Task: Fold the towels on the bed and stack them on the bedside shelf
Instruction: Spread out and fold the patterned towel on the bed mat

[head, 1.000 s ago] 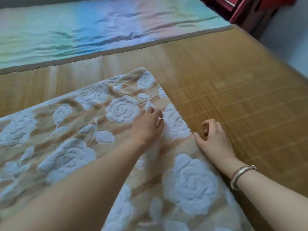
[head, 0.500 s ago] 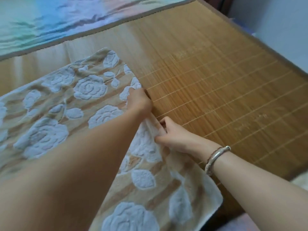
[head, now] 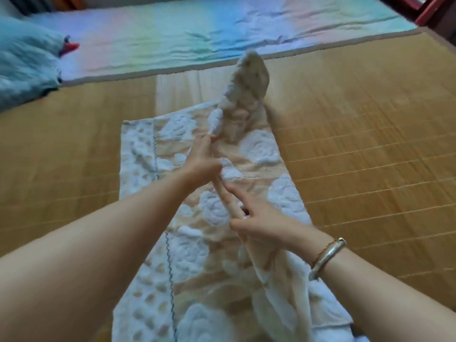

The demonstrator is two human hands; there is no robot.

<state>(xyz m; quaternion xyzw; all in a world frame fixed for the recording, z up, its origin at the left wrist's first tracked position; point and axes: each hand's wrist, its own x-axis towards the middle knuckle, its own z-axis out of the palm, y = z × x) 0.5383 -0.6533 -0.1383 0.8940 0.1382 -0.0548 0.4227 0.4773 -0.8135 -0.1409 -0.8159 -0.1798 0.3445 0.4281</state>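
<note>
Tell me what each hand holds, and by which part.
Both hold the rose-patterned towel by its lifted right edge: left hand farther along, right hand nearer.

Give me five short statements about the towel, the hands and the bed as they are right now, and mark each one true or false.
1. The beige terry towel with white rose pattern lies on a woven bamboo mat. True.
2. Both hands hold the towel. True: the left hand and the right hand each grip its fabric.
3. The towel lies completely flat. False: one end is lifted and stands up above the mat.
4. A silver bangle sits on the left wrist. False: it is on the right wrist.
5. The pastel rainbow bedsheet covers the towel. False: it lies beyond the mat, apart from the towel.
</note>
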